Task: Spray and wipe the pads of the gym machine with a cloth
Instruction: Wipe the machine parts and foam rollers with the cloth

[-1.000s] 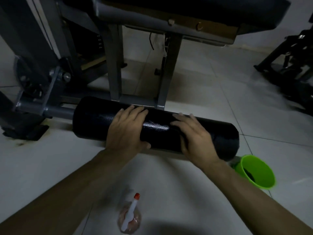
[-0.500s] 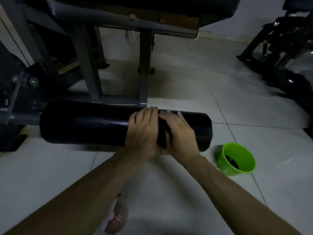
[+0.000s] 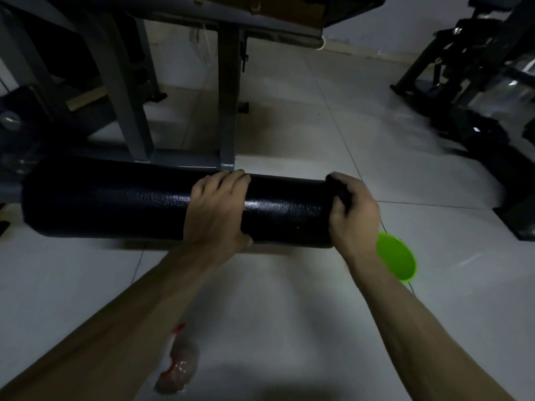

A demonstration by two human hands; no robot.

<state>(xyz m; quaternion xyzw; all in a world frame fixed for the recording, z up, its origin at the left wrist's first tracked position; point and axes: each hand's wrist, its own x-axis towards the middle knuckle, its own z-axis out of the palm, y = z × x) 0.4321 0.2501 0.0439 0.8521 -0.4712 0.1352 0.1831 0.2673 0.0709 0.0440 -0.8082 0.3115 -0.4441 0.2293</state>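
A long black roller pad (image 3: 115, 201) of the gym machine lies horizontally just above the tiled floor. My left hand (image 3: 215, 209) grips it right of its middle, fingers curled over the top and thumb underneath. My right hand (image 3: 356, 218) holds a dark cloth (image 3: 338, 186) bunched against the pad's right end; most of the cloth is hidden under the fingers. A clear spray bottle (image 3: 178, 369) with reddish liquid and a red-tipped nozzle lies on the floor near me, partly behind my left forearm.
A bright green plastic cup (image 3: 396, 256) sits on the floor just right of the pad's end, behind my right wrist. The machine's grey steel posts (image 3: 228, 96) rise behind the pad. Another dark machine (image 3: 477, 82) stands at the far right.
My right hand slid with the cloth from beside my left hand to the pad's right end. My left hand stayed gripping the pad.
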